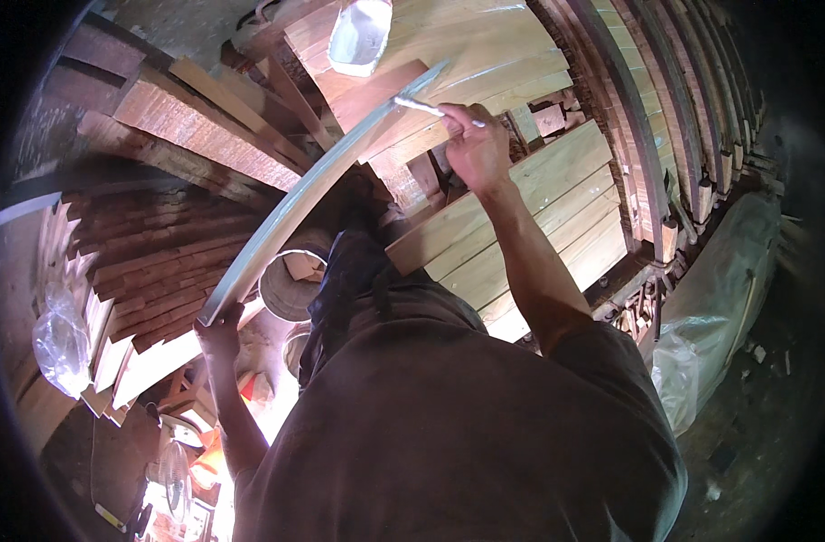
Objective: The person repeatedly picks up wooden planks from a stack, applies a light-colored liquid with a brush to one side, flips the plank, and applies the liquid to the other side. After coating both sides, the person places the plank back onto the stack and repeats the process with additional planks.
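Observation:
A long narrow wooden board slants from lower left to upper middle, its edge coated pale and shiny toward the far end. My left hand is closed round the near end of this board. Over by its far end, my right hand grips a slim brush smeared with white; the brush tip meets the board's edge. A white tub, pale inside, stands beyond the board's far end on a bed of flat planks.
Stacked boards fill the left, with thick beams behind them. More planks lie under my right forearm. At right run long clamp bars and a plastic-wrapped bundle. A round bucket stands near my legs.

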`<state>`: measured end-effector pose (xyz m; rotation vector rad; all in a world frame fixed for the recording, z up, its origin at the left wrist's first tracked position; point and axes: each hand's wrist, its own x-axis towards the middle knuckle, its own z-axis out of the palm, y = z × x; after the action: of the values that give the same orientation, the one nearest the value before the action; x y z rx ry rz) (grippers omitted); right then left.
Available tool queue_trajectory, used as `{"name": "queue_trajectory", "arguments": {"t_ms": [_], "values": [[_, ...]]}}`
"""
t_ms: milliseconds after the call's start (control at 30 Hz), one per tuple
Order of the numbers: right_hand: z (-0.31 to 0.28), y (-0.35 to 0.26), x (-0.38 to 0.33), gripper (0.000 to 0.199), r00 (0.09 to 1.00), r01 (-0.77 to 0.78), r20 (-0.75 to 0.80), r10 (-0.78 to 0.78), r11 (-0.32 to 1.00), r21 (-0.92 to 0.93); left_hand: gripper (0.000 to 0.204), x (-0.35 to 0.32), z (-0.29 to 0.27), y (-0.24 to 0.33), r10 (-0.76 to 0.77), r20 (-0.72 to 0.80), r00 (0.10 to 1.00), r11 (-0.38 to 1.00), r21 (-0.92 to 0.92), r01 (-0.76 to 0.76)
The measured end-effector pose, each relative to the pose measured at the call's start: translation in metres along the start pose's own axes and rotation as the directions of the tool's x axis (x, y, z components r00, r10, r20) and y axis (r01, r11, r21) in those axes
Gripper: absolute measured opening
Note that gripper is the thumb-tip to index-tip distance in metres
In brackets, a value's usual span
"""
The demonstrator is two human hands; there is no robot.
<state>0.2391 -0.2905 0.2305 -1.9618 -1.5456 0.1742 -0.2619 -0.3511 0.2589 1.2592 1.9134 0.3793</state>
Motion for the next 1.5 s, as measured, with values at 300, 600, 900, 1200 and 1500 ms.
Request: {"name": "queue_trajectory", "arguments": {"t_ms": [300, 600, 900, 1200, 1500], "values": [[0.016, 0.101, 0.072, 0.014, 0.990, -0.141, -0.030, 0.138, 0.952, -0.271, 0.031, 0.003, 0.003, -0.015, 0.045, 0.057, 0.997, 0.997, -0.073, -0.040], [0.007, 0.045, 0.054, 0.019, 0.990, 0.139, 0.086, -0.114, 0.902, -0.409, 0.042, 0.000, 0.005, -0.022, 0.130, 0.023, 0.991, 0.990, -0.049, -0.129], [-0.023, -0.124, -0.035, 0.033, 0.861, 0.396, 0.273, -0.429, 0.902, 0.172, 0.027, -0.008, 0.008, -0.004, 0.073, 0.068, 0.995, 0.995, -0.078, -0.068], [-0.013, -0.029, 0.006, 0.019, 0.991, 0.112, -0.075, -0.111, 0.994, 0.004, 0.028, -0.018, 0.013, -0.014, 0.104, 0.091, 0.990, 0.994, -0.037, -0.101], [-0.034, -0.195, -0.087, 0.042, 0.830, 0.313, 0.272, -0.487, 0.811, 0.495, 0.030, -0.041, 0.023, -0.003, 0.144, 0.044, 0.989, 0.987, -0.079, -0.141]]}}
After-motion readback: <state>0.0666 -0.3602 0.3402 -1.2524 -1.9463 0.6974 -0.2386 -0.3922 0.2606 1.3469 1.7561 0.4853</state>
